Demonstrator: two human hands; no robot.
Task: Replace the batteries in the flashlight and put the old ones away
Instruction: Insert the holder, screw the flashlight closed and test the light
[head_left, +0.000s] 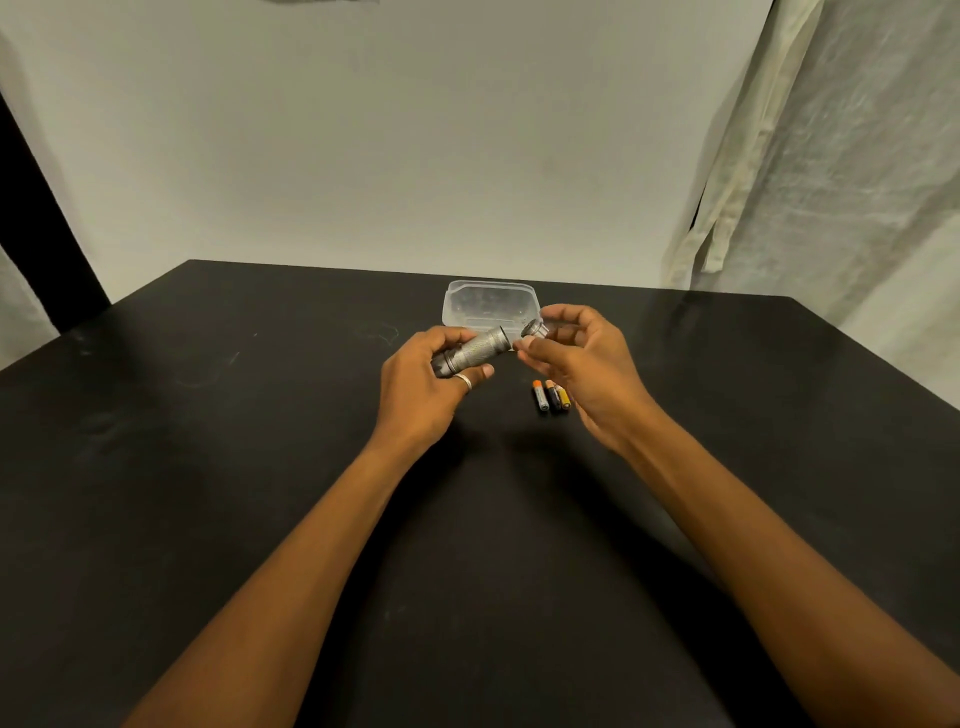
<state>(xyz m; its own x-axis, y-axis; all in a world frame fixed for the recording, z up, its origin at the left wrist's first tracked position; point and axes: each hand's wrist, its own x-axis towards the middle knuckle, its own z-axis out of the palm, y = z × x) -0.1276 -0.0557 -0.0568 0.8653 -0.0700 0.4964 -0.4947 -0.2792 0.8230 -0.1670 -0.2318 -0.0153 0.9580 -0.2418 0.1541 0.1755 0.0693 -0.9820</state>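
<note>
My left hand (421, 384) grips the grey knurled flashlight body (480, 349) above the black table, its open end pointing right. My right hand (576, 358) pinches the detached end cap (534, 328) a short gap from that open end. Three small batteries (550, 396) lie side by side on the table just under my right hand, two with orange tips and one yellow. A clear plastic container (491, 304) stands open behind the hands; I cannot see anything inside it.
The black table (260, 441) reaches a pale wall at the back. Its right edge runs diagonally near a hanging light curtain (810, 156). A dark post (31, 208) stands at the far left.
</note>
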